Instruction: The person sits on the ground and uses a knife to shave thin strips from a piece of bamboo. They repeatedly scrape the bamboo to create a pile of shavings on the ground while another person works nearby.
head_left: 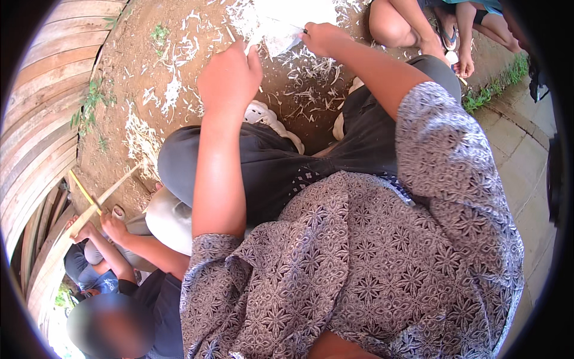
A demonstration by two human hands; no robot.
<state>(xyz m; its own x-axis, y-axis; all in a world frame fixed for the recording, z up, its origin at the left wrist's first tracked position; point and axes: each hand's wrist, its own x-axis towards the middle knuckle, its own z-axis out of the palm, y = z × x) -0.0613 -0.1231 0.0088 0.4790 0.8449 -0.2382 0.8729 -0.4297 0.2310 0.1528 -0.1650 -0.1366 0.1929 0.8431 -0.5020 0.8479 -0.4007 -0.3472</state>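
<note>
Left hand [230, 78] grips strip [252, 45], axis roughly forward; right hand [326, 39], apart, clamped on dark-ended tool [305, 31] right of strip.

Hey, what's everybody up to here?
A person in a patterned shirt grips a thin pale strip in the left hand; the right hand holds a small dark-ended thing, too washed out to name. Pale shavings litter the dirt ground. At lower left, a co-worker handles a long pale strip, crossed by a yellow rod.
</note>
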